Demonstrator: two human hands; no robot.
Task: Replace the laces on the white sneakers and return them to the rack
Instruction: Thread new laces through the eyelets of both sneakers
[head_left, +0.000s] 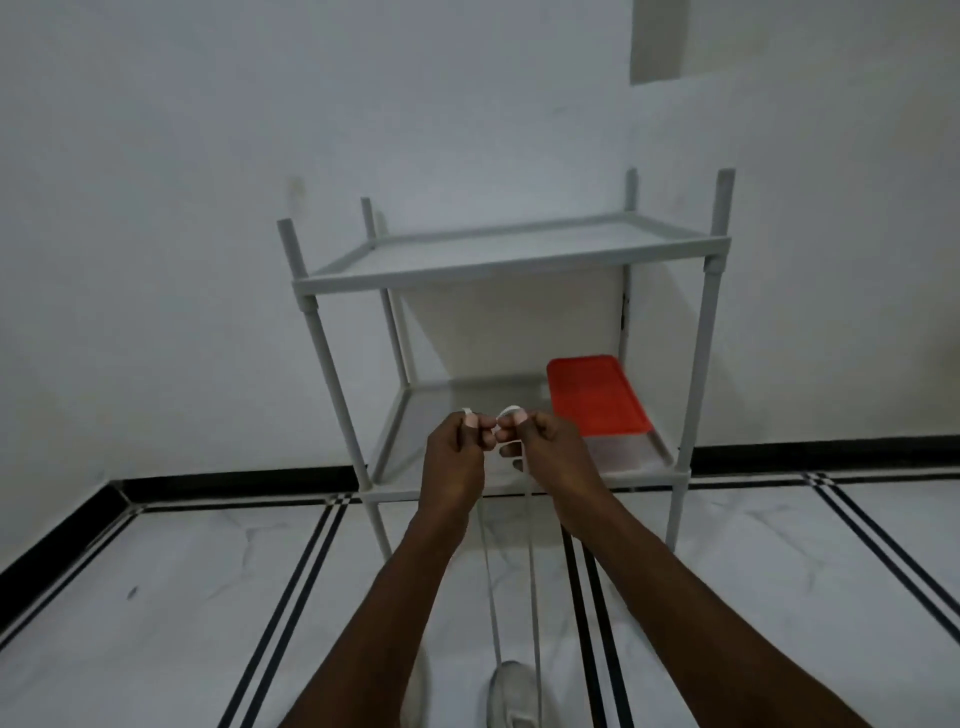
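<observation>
My left hand (457, 457) and my right hand (545, 447) are raised together in front of the rack, each pinching a loop of a white lace (532, 561). Two strands of the lace run down from my hands to a white sneaker (511, 691) on the floor at the bottom edge. A second white sneaker (418, 691) shows partly beside my left forearm. The grey two-shelf rack (519, 267) stands against the wall behind my hands.
A clear container with a red lid (592, 395) sits on the right side of the rack's lower shelf. White marble floor (182, 597) with black stripe inlays spreads around. A black skirting runs along the white wall.
</observation>
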